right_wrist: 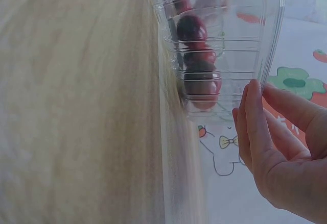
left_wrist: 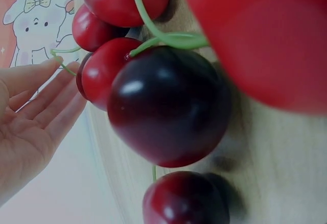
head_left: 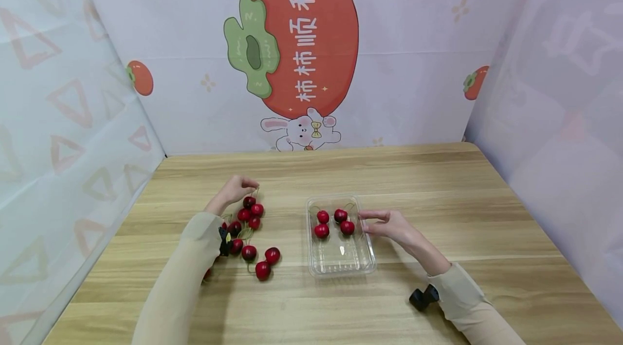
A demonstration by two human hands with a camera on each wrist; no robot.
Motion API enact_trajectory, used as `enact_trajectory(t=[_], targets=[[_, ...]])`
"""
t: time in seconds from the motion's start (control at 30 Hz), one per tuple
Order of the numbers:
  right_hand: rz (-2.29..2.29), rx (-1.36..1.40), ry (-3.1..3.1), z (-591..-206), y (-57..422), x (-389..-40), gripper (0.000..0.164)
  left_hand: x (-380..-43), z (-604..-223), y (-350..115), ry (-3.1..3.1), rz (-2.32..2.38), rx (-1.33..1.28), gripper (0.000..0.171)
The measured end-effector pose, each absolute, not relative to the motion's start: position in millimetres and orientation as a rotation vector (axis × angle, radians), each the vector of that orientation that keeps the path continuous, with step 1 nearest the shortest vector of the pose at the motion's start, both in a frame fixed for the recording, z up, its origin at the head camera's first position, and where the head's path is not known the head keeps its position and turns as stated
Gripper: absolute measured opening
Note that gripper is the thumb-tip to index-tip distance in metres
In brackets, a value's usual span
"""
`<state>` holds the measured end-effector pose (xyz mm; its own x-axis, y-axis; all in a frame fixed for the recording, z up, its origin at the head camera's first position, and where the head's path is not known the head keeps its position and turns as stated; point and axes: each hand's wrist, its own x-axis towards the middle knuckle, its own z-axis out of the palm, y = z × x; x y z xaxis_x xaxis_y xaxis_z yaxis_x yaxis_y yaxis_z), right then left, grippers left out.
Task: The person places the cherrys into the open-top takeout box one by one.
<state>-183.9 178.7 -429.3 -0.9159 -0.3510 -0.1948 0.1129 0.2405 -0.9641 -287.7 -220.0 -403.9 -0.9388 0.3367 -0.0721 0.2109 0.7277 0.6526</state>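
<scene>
In the head view my left hand (head_left: 234, 190) is at the far end of a loose group of cherries. Its thumb and fingertips pinch the thin green stem of a dark red cherry (head_left: 249, 202), which rests against other cherries. The left wrist view shows that stem (left_wrist: 65, 68) at the thumb tip, while a large dark cherry (left_wrist: 168, 106) fills the middle. My right hand (head_left: 393, 226) holds the right rim of a clear plastic container (head_left: 340, 268) between thumb and fingers. Several cherries (head_left: 348, 227) lie inside its far half, also visible through the ribbed wall (right_wrist: 235, 55).
Two cherries, one of them nearer me (head_left: 263, 270), lie between the group and the container. The wooden table (head_left: 413, 172) ends at a printed cloth backdrop (head_left: 194, 118), with cloth walls on both sides. My left forearm (head_left: 170, 280) covers part of the cherry group.
</scene>
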Motion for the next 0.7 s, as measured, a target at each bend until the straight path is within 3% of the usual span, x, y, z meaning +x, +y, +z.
enact_trajectory(t=[0.7], targets=[[-1.733, -0.233, 2.130, -431.3, 178.8, -184.7, 0.048, -288.1, -405.1, -225.9, 2.742, 1.058, 0.400, 0.019]])
